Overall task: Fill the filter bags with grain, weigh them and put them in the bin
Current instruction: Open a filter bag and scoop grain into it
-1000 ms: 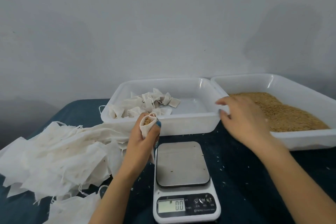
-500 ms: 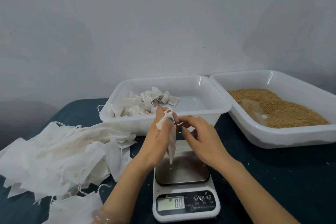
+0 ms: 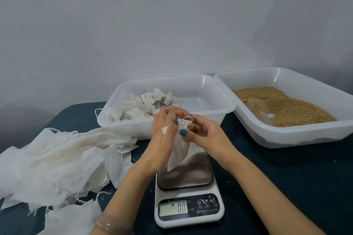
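Note:
My left hand (image 3: 162, 140) grips a white filter bag (image 3: 178, 151) by its top, and the bag hangs just above the steel plate of the white kitchen scale (image 3: 186, 194). My right hand (image 3: 205, 135) pinches the bag's drawstring (image 3: 186, 120) at its mouth. The scale's display reads 0.0. Behind my hands stands a white bin (image 3: 214, 114) holding several filled bags (image 3: 145, 108) in its left half. To the right is a white tray (image 3: 286, 135) of brown grain (image 3: 284, 107).
A loose heap of empty filter bags (image 3: 55, 166) covers the dark blue tabletop (image 3: 286, 187) at the left. Stray grains dot the cloth around the scale. A grey wall stands close behind the bin and tray.
My right hand left the grain tray and came to the bag's mouth. My left hand carried the bag from left of the scale to over its plate, and the string is now pulled out.

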`<state>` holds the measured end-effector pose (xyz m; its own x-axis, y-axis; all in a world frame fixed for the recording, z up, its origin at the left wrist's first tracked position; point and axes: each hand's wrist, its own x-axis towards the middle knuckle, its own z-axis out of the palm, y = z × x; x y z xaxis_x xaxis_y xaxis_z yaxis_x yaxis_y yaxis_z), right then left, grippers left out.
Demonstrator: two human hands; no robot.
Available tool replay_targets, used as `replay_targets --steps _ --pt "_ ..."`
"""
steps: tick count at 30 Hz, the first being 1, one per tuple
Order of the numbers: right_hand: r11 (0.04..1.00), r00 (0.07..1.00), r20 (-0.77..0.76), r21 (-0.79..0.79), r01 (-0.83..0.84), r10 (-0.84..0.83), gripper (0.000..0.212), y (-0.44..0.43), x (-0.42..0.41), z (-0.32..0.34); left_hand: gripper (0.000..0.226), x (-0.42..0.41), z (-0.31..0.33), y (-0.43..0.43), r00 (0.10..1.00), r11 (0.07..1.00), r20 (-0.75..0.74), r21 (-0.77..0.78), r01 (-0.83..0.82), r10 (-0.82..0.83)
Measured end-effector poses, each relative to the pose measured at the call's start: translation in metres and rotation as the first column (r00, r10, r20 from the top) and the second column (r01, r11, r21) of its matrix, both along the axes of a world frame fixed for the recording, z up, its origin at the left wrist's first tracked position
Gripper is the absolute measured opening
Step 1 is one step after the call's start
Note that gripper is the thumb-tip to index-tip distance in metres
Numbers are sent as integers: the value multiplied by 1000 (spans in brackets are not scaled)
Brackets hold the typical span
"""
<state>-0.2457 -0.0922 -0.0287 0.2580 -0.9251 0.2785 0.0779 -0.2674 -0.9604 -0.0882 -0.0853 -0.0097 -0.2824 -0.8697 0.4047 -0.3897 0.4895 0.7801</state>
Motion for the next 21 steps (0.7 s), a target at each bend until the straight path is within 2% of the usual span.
replay_targets --steps 3,7,11,13,15,16,18,19,21 --pt "994 993 -76 -61 86 -90 26 1 -4 1 35 15 -16 3 995 998 -87 9 57 -56" --pt "986 986 -104 -115 118 -130 8 1 -6 2 30 26 -22 -1 998 999 -49 26 37 -36" --pt "997 989 -135 -42 58 -63 9 -2 -11 1 25 33 -26 -1 999 999 -37 31 21 -20" --pt "1000 975 -220 4 23 -22 8 -3 -15 -3 21 36 -28 -3 999 1000 42 30 -10 9" --pt "997 921 -381 -28 73 -78 15 -4 -16 -8 16 39 -31 -5 975 998 213 -21 -62 65" --pt "988 856 -495 -87 123 -151 19 -6 -16 -11 12 40 -32 -6 957 995 273 -48 -87 96" --pt "948 685 -658 -256 189 -314 25 -7 -16 -17 3 41 -33 -7 952 990 274 -74 -121 137" --pt "926 647 -666 -316 205 -371 25 -7 -15 -18 4 41 -34 -7 959 989 243 -68 -132 145" --pt "901 667 -612 -354 249 -425 22 -7 -16 -17 10 43 -34 -8 960 985 224 -70 -159 171"
